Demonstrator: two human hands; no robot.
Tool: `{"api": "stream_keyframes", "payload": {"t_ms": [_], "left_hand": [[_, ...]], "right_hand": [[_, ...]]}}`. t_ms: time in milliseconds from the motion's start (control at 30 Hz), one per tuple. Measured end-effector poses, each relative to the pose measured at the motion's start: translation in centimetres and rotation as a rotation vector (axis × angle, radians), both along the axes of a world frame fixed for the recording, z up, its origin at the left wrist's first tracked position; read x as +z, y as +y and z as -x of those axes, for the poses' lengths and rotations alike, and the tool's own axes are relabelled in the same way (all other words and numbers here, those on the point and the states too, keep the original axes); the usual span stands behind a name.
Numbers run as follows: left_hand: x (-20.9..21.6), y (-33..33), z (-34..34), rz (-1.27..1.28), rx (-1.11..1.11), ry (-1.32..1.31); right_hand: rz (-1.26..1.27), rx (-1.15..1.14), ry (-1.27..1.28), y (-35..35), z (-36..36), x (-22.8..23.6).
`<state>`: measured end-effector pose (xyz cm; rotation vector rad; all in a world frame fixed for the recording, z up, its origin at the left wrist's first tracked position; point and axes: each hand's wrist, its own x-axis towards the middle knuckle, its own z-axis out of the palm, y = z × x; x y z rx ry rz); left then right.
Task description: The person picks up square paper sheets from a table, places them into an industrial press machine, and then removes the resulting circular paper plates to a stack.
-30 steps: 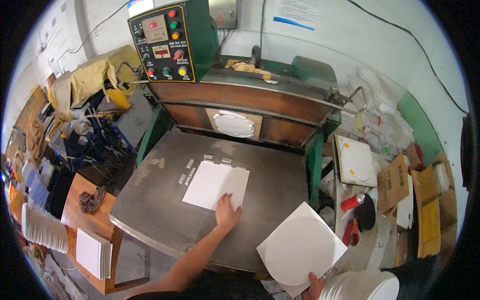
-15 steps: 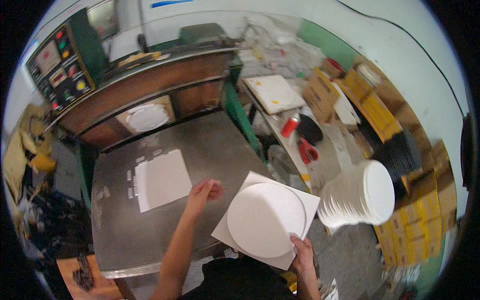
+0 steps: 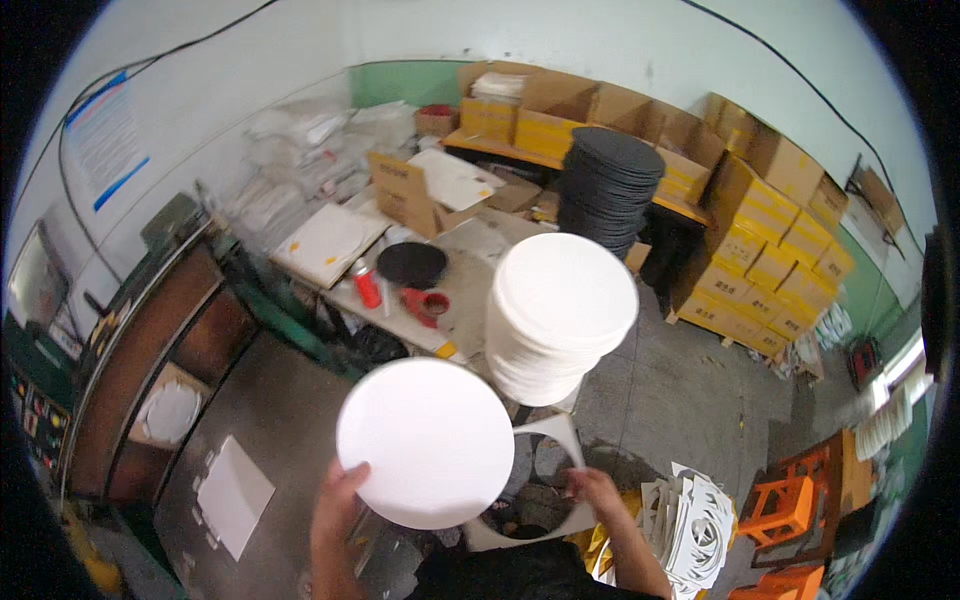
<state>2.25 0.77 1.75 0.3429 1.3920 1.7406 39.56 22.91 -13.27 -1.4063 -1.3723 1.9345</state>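
Note:
A round white disc [image 3: 425, 440] is in my left hand [image 3: 340, 495], whose thumb lies over its left edge. My right hand [image 3: 600, 492] grips the right side of a square white sheet with a large round hole [image 3: 562, 432]. The disc partly covers that frame-like sheet, and the floor shows through its opening. Just beyond both stands a tall stack of white discs [image 3: 560, 300]. At left, a white sheet [image 3: 237, 497] lies on the dark metal bed [image 3: 290, 400] of a machine, against several small pale blocks.
A side table [image 3: 470, 245] carries a red spray can [image 3: 368, 284], a red tape dispenser [image 3: 425, 306] and a black disc [image 3: 412, 265]. Black discs [image 3: 610, 190] are stacked behind. Cartons [image 3: 745, 270] stand at right. Cut-out white sheets [image 3: 690, 530] are piled near an orange stool [image 3: 780, 508].
The disc has come out of the square sheet, leaving its round hole open. My left hand, empty before, now holds the disc. The view has swung right, toward the white stack.

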Motion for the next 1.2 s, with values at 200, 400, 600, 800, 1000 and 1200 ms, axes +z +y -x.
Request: {"api": "stream_keyframes", "payload": {"t_ms": [200,400,600,800,1000,1200], "left_hand": [[7.2,17.8,-2.4,-0.319,-0.212,-0.118],[7.7,29.6,-4.8,-0.179,-0.426,-0.002],[7.3,31.6,-5.0,0.056,-0.420,0.013],[6.9,27.1,-3.8,-0.062,-0.403,0.012],[-3.4,8.6,-9.7,-0.203,-0.085,-0.306],[-25.8,-21.1,-23.7,1.327,-0.017,0.270]], "right_hand": [[-0.629,-0.427,-0.654,7.4,-20.9,2.3],[-0.600,-0.564,-1.400,4.9,-31.9,2.6],[-0.113,-0.369,-1.784,-1.0,-36.0,-16.1],[-0.405,0.436,-0.836,3.8,-15.7,-21.6],[0.280,0.718,-0.171,11.3,-0.2,-21.1],[0.054,1.081,-0.482,9.7,9.4,-18.7]]}}
